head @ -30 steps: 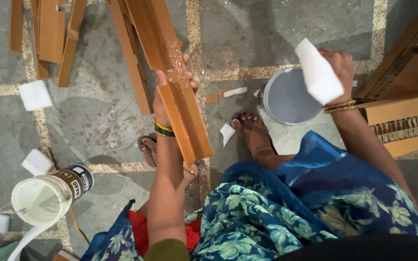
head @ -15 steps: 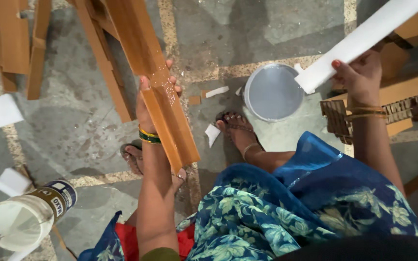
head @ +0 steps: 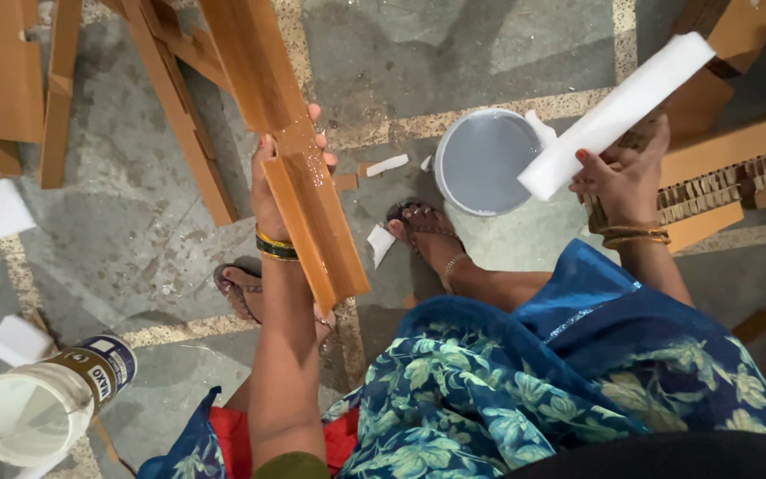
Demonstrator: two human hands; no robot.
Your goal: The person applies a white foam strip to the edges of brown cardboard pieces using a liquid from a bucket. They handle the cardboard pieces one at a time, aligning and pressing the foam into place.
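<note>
Firmly, my left hand (head: pixel 278 182) wraps its fingers around a wet, glistening wooden plank (head: pixel 287 133) angled over the floor. My right hand (head: pixel 624 182) pinches the lower end of a white foam strip (head: pixel 615 113), just beside the grey tub (head: pixel 487 161) by my sandalled foot (head: pixel 425 232).

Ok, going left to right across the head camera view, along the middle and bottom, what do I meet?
Tipped white can → left hand gripping the wooden moulding → white paper scrap → round grey lid → white foam strip held by the right hand
</note>
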